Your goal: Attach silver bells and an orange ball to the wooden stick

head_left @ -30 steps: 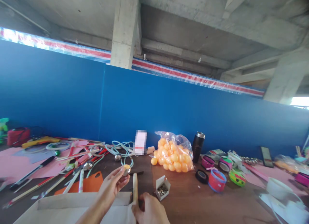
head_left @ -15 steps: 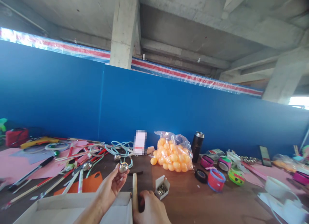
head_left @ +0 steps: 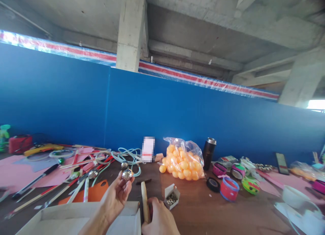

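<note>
My left hand (head_left: 115, 197) is raised over the near table edge and pinches a small shiny silver ball (head_left: 126, 174) between its fingertips. My right hand (head_left: 158, 219) sits low at the bottom centre, wrapped around a pale wooden stick (head_left: 145, 201) that points away from me. Right of the stick stands a small open white box of metal bits (head_left: 171, 197). Under both hands lies an open cardboard box (head_left: 76, 213).
A bag of orange balls (head_left: 183, 162) and a black flask (head_left: 209, 153) stand by the blue wall. Tape rolls (head_left: 228, 187) lie to the right. Sticks, pink paper, teal cords (head_left: 128, 155) and other silver balls (head_left: 124, 165) spread across the left.
My left hand has turned the silver ball and moved it slightly left and up. My right hand has shifted a little on the stick, whose tip now leans more to the left.
</note>
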The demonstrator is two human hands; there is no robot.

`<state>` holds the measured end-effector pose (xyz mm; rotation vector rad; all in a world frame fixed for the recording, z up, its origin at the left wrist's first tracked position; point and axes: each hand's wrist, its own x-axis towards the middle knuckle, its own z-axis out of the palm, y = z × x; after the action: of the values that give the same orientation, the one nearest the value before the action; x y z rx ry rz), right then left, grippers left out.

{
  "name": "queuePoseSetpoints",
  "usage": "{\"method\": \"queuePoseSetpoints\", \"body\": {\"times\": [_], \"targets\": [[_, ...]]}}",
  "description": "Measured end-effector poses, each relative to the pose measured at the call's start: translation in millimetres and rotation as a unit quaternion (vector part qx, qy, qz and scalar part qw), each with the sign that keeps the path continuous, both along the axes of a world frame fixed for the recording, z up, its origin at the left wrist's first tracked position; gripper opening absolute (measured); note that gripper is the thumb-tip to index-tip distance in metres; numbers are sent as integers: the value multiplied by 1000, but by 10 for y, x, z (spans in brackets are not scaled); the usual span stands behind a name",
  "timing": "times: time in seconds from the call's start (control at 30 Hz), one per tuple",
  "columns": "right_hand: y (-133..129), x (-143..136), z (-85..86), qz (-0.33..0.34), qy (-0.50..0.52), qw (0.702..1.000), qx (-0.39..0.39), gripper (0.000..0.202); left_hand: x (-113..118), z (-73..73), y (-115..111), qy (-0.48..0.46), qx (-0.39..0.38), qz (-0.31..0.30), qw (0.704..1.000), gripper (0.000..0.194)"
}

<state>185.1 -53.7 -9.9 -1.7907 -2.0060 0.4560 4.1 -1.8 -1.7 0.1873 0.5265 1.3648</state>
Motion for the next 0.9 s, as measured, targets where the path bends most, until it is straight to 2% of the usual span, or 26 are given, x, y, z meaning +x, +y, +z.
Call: {"method": "queuePoseSetpoints", "body": {"times": [0.1, 0.2, 0.33, 0.43, 0.53, 0.63, 0.73, 0.8, 0.9], "targets": [[45, 32, -68, 1, 43, 999, -11, 46, -12, 32, -8, -31, -17, -21, 999, 23], [99, 42, -129, 16, 149, 988, -29, 38, -1, 59, -14, -32, -20, -13, 999, 22], [154, 63, -86, 38, 296, 948, -113, 33, 7, 38, 0, -6, -6, 17, 1000, 18], [165, 88, -8, 65, 343, 926, -144, 28, -3, -15, 32, 17, 16, 46, 999, 16], [151, 83, 42, 111, 383, 909, -121, 32, -14, -42, 64, 43, 34, 86, 995, 15], [119, 52, 69, 161, 452, 874, -78, 54, -22, -20, 80, 80, 53, 134, 986, 13], [83, 23, 86, 187, 487, 849, -87, 66, -29, 0, 91, 108, 69, 170, 977, 13], [68, 4, 79, 200, 488, 845, -85, 66, -33, -11, 105, 123, 77, 185, 972, 13], [61, -30, 37, 210, 457, 861, -69, 63, -28, -52, 129, 152, 82, 204, 964, 11]]}}
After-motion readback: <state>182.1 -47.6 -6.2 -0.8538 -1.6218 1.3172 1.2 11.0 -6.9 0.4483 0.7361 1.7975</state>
